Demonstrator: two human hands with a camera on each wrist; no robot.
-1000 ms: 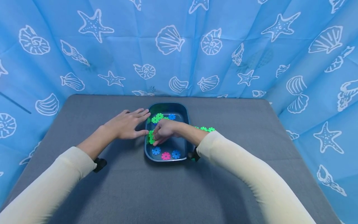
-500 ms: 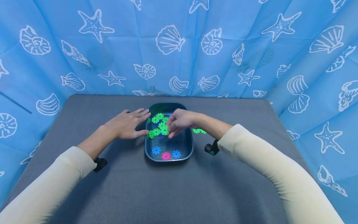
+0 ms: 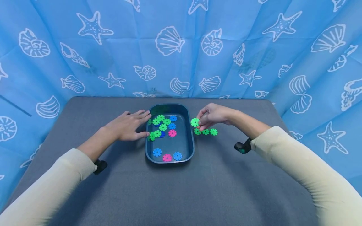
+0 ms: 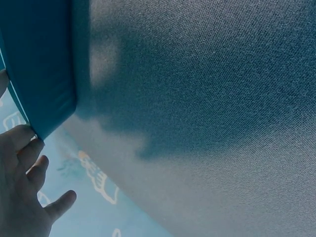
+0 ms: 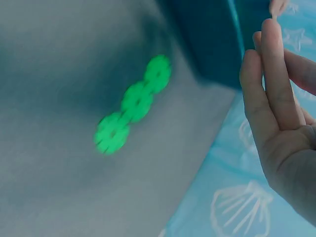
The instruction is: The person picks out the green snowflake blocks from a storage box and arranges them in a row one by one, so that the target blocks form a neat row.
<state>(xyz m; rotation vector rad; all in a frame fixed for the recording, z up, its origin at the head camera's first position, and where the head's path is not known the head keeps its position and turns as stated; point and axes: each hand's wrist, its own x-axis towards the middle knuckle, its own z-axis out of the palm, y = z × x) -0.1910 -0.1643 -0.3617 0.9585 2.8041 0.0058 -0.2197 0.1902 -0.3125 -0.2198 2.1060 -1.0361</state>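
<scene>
My right hand (image 3: 213, 114) pinches a green notched disc (image 3: 194, 122) by its edge, just outside the right rim of the dark blue tray (image 3: 193, 150). That disc is hidden in the right wrist view. Below it, a row of three green notched discs (image 3: 205, 131) lies on the table; in the right wrist view the row (image 5: 137, 101) looks joined or touching. My left hand (image 3: 128, 125) has its fingers spread, the tips touching the tray's left rim. Inside the tray are several green discs (image 3: 162, 127), blue discs (image 3: 157, 152) and pink discs (image 3: 172, 133).
The tray stands on a grey cloth-covered table (image 3: 169, 194), towards its far edge. A blue curtain (image 3: 186, 62) with white shell and starfish prints hangs behind and at both sides. Each wrist carries a small black camera (image 3: 243, 147).
My right hand has lifted a green disc from the tray's left part and carried it right, past the right rim. The left hand has stayed at the left rim.
</scene>
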